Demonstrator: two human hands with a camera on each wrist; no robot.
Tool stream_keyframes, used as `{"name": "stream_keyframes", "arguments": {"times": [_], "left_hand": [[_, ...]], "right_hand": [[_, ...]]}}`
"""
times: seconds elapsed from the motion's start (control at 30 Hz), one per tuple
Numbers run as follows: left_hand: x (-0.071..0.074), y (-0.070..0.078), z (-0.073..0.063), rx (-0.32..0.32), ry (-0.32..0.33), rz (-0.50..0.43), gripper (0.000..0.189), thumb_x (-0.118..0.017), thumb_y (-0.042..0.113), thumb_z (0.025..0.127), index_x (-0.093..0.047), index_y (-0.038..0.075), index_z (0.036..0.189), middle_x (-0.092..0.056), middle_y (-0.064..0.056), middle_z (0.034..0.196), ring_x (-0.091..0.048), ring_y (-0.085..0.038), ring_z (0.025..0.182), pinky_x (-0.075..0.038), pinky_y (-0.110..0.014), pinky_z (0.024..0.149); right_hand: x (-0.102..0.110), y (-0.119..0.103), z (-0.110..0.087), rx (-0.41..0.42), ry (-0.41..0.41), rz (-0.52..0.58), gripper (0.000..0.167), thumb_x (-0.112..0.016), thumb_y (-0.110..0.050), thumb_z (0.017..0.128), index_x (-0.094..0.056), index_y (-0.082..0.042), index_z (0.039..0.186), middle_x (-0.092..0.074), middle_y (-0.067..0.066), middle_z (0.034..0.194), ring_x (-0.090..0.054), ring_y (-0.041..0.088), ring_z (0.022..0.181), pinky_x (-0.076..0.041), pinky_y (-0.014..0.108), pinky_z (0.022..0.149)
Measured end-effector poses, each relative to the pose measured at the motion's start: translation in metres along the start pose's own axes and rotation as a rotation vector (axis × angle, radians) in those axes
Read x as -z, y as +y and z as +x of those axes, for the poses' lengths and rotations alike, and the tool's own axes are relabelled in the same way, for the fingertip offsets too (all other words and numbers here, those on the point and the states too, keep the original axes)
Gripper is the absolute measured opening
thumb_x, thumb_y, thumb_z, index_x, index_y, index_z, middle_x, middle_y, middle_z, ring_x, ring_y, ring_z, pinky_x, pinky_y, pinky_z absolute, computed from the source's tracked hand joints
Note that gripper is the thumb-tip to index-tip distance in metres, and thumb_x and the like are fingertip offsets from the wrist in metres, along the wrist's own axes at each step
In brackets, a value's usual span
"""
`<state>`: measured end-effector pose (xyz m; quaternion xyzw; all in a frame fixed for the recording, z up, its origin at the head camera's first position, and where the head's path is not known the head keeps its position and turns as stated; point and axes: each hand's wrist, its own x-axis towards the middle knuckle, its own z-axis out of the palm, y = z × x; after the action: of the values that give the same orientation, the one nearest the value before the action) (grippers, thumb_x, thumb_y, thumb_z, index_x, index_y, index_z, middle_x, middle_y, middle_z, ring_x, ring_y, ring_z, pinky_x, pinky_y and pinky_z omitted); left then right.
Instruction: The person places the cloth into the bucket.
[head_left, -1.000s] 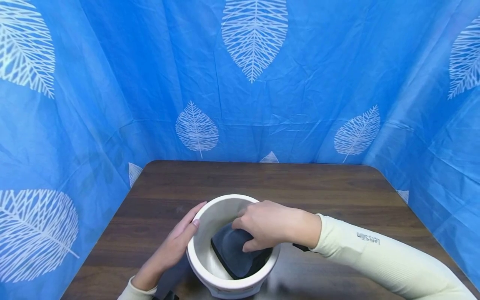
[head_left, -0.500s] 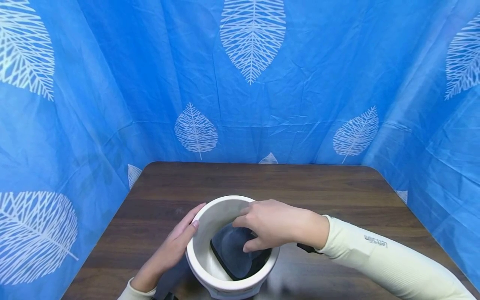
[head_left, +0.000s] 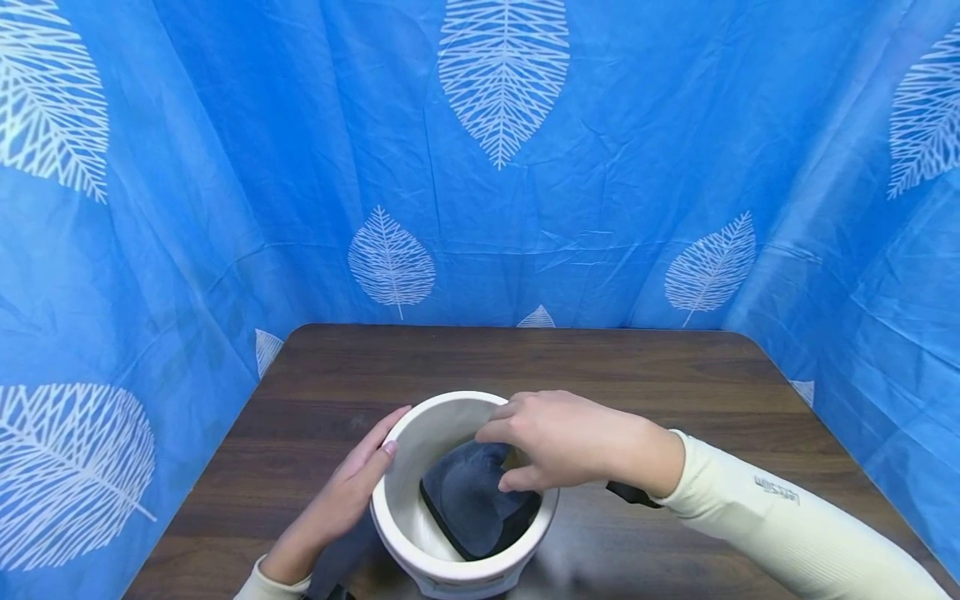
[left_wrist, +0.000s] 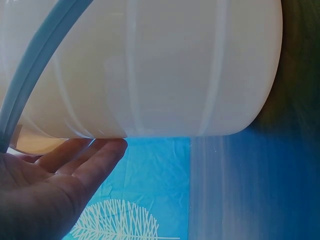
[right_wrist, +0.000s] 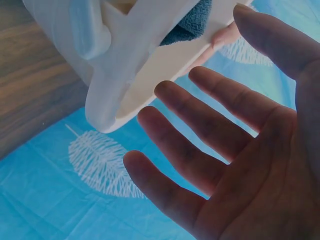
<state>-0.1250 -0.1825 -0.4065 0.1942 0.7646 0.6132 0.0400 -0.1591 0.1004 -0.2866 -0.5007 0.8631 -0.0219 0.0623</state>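
Observation:
A white bucket [head_left: 390, 533] stands near the table's front edge; its curved handle [left_wrist: 37, 55] hangs across the side in the left wrist view. Inside lies a dark grey cloth [head_left: 468, 496], its looped pile plain in the right wrist view. My left hand [head_left: 348, 487] rests against the bucket's left side, fingers nearly straight along the outer wall and thumb at the rim. Over the right part of the opening is my right hand [head_left: 555, 442]. Its fingers [right_wrist: 185, 135] are spread and loosely bent, with nothing between them.
Dark wooden table [head_left: 637, 367] spreads behind and on both sides of the bucket. A blue curtain [head_left: 585, 167] with white leaf prints encloses the back and sides. Pale sleeves [head_left: 795, 525] cover the arms.
My right hand has lifted a little and shifted right, away from the cloth. More of the cloth now shows. The left hand and bucket have stayed in place.

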Motion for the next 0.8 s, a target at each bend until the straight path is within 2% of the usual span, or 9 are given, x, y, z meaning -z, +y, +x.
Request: {"name": "stream_keyframes", "arguments": {"times": [0.13, 0.3, 0.4, 0.73, 0.8], "left_hand": [[0.000, 0.000, 0.000, 0.002, 0.005, 0.010, 0.050, -0.035, 0.016, 0.112, -0.026, -0.004, 0.157, -0.028, -0.024, 0.162, -0.029, -0.041, 0.146, -0.034, -0.027, 0.108], [0.000, 0.001, 0.000, 0.006, 0.001, 0.008, 0.050, -0.035, 0.016, 0.111, -0.026, -0.004, 0.157, -0.028, -0.025, 0.161, -0.032, -0.043, 0.145, -0.036, -0.039, 0.109], [-0.001, 0.001, 0.000, 0.010, -0.001, 0.003, 0.050, -0.035, 0.016, 0.111, -0.026, -0.004, 0.157, -0.029, -0.025, 0.161, -0.032, -0.043, 0.145, -0.036, -0.041, 0.109], [-0.001, 0.002, -0.001, 0.001, 0.003, 0.007, 0.050, -0.036, 0.015, 0.111, -0.028, -0.004, 0.157, -0.029, -0.025, 0.161, -0.030, -0.041, 0.145, -0.036, -0.023, 0.105], [0.000, 0.002, -0.001, 0.001, 0.005, 0.010, 0.050, -0.036, 0.015, 0.111, -0.028, -0.004, 0.156, -0.029, -0.025, 0.161, -0.031, -0.041, 0.145, -0.037, -0.025, 0.106]], "right_hand": [[0.001, 0.002, -0.005, -0.004, 0.012, 0.008, 0.045, -0.078, -0.037, 0.090, -0.069, -0.013, 0.127, -0.070, -0.003, 0.118, -0.064, 0.016, 0.108, -0.054, 0.038, 0.089], [0.000, 0.004, -0.008, 0.000, 0.028, 0.036, 0.044, -0.077, -0.036, 0.091, -0.069, -0.013, 0.128, -0.069, -0.002, 0.121, -0.063, 0.017, 0.112, -0.053, 0.039, 0.093], [-0.001, 0.005, -0.010, -0.006, 0.042, 0.047, 0.044, -0.077, -0.036, 0.091, -0.069, -0.014, 0.128, -0.068, -0.002, 0.123, -0.062, 0.017, 0.115, -0.053, 0.040, 0.095], [0.000, 0.012, -0.022, -0.022, 0.090, 0.047, 0.043, -0.074, -0.034, 0.093, -0.068, -0.015, 0.131, -0.067, 0.001, 0.127, -0.060, 0.020, 0.120, -0.051, 0.042, 0.099], [0.000, 0.013, -0.024, -0.034, 0.089, 0.049, 0.043, -0.074, -0.034, 0.093, -0.068, -0.015, 0.131, -0.067, 0.000, 0.128, -0.060, 0.020, 0.121, -0.050, 0.043, 0.100]]}}
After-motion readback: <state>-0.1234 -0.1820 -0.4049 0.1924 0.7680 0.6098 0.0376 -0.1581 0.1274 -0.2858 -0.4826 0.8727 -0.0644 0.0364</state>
